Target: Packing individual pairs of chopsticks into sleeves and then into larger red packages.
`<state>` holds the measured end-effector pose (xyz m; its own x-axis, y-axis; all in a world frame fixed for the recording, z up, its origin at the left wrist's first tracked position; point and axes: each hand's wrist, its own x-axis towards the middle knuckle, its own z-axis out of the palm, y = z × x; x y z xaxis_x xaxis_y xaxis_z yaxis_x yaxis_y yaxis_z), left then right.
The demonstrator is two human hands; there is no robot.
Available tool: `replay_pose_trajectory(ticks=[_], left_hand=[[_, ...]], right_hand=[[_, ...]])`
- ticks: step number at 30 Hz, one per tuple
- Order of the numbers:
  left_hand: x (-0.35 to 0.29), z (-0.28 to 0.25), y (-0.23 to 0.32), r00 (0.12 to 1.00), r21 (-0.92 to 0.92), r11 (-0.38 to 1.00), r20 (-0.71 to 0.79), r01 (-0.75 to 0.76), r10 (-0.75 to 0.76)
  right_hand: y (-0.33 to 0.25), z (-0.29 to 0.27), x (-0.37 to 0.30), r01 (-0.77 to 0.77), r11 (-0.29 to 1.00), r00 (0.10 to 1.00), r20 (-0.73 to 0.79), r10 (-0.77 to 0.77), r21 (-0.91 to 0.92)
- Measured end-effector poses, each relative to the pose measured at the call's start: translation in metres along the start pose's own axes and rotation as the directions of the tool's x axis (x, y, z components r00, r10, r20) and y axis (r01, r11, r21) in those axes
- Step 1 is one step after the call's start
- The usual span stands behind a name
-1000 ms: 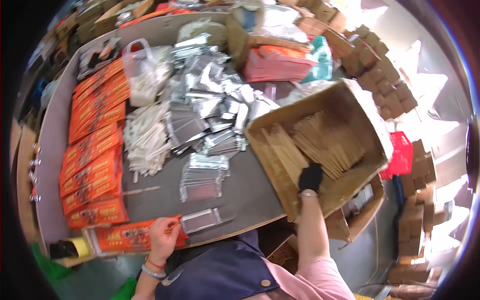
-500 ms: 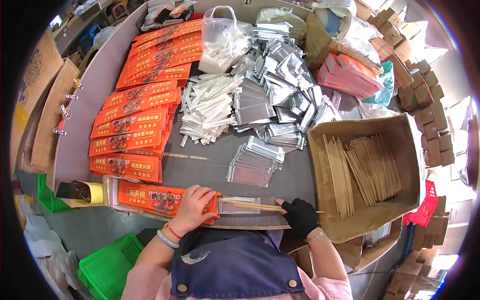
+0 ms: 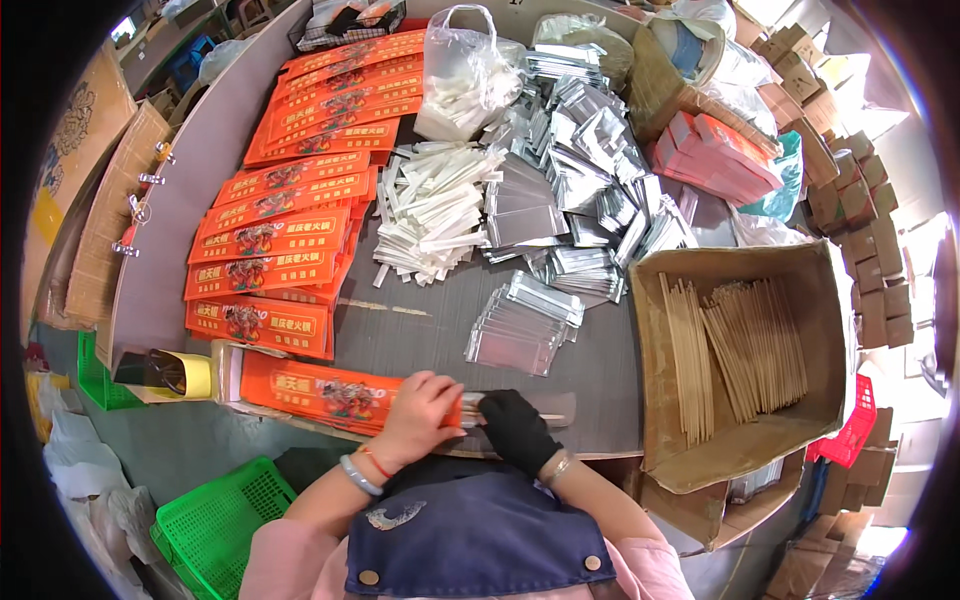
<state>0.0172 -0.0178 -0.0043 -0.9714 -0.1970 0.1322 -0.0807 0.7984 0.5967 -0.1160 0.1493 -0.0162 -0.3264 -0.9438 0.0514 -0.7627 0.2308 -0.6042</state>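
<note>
An orange printed paper sleeve lies along the table's front edge. My left hand presses on its right end, fingers together on top and thumb at the near side. Close beside it, my right hand, in a black fingerless glove, is closed around wooden chopsticks at the sleeve's right-hand opening. Their ends stick out to the right past the glove. Under the chopsticks, a clear and silvery packet shows partly between my hands. How far the chopsticks reach into the sleeve is hidden by my hands.
Stacks of orange sleeves fill the left side. White paper-wrapped strips and silvery packets lie in the middle. At right stands a cardboard box holding chopsticks. A yellow-rimmed holder sits at the front left corner.
My right hand has moved left with the chopsticks, close up to my left hand. Less of the chopsticks and the clear packet shows. The whole view has shifted slightly.
</note>
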Motion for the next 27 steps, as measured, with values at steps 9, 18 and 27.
replay_pose_trajectory(ticks=[9, 18, 27], left_hand=[[0.021, 0.010, 0.011, 1.000, 0.030, 1.000, 0.009, -0.004, 0.003], [0.036, -0.008, 0.018, 0.938, 0.219, 0.935, 0.272, -0.280, 0.217], [0.090, -0.162, -0.057, 0.926, 0.439, 0.899, -0.331, -0.017, 0.179]], right_hand=[[0.016, 0.020, -0.010, -0.219, 0.912, 0.917, -0.248, 0.314, 0.346], [0.000, -0.044, -0.003, -0.046, 0.958, 0.994, 0.083, 0.073, -0.284], [0.003, -0.105, -0.021, -0.298, 0.939, 0.914, -0.333, 0.230, -0.171]])
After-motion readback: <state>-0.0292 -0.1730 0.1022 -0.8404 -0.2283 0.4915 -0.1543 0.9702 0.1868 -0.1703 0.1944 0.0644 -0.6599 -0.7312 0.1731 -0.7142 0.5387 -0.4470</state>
